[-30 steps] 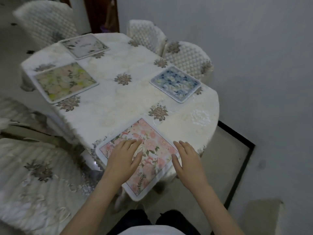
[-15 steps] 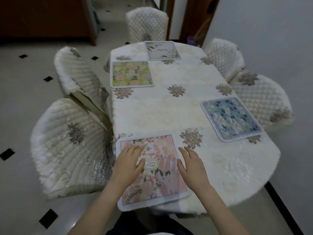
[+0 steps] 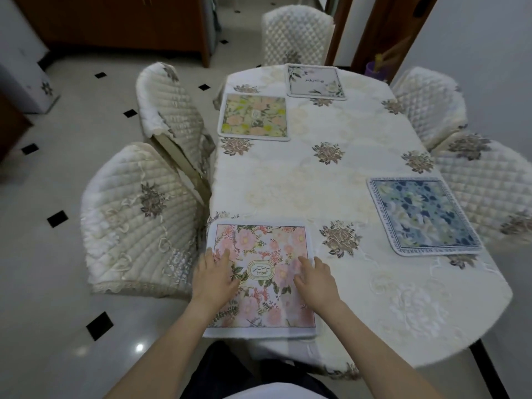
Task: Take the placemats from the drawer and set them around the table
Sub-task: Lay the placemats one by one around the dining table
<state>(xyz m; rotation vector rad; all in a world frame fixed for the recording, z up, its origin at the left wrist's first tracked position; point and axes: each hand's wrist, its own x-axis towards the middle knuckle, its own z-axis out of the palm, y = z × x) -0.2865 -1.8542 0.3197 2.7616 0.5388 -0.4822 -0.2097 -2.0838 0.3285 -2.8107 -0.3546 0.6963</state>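
- Grip: left hand (image 3: pixel 214 276) and right hand (image 3: pixel 315 279) both lie flat, palms down, fingers spread, on the pink placemat (image 3: pixel 260 279). Neither pinches or lifts it; contact reads as pressing or smoothing.
- Pink placemat sits at the near left corner of the table (image 3: pixel 316 180), square to the near edge, its left border just at the table edge.
- Other mats on the table: yellow-green placemat (image 3: pixel 254 116) at the far left side, white placemat (image 3: pixel 315 82) at the far end, blue placemat (image 3: pixel 423 216) on the right side. All flat, well apart.
- Count: 4 mats set. 5 chairs visible; the far-right chair (image 3: pixel 429 102) has no mat in front of it.
- Drawer not in view; cannot tell whether mats remain in it.
- Judgement: task near its end. Remaining, likely: release the pink mat, and possibly 1 more mat for the far right.
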